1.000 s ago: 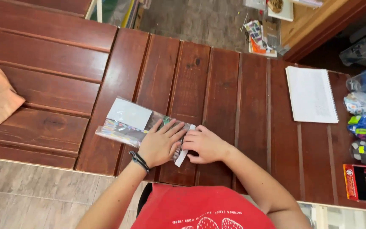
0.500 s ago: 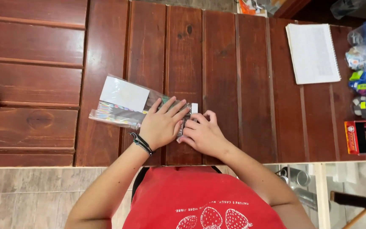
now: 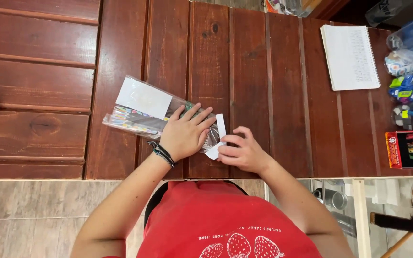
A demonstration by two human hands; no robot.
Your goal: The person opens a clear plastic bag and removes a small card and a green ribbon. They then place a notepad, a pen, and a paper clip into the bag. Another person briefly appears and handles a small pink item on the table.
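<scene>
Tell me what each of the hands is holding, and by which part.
The right hand pinches the white strip at the clear packet's right end. The left hand lies flat on the packet, pressing it to the table, not gripping.

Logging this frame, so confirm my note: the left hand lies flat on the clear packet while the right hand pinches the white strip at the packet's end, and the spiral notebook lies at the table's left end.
One detail is wrong. The head view shows the spiral notebook at the table's right end, not the left. The rest holds: the left hand lies flat on the clear packet, and the right hand pinches the white strip at its end.
</scene>
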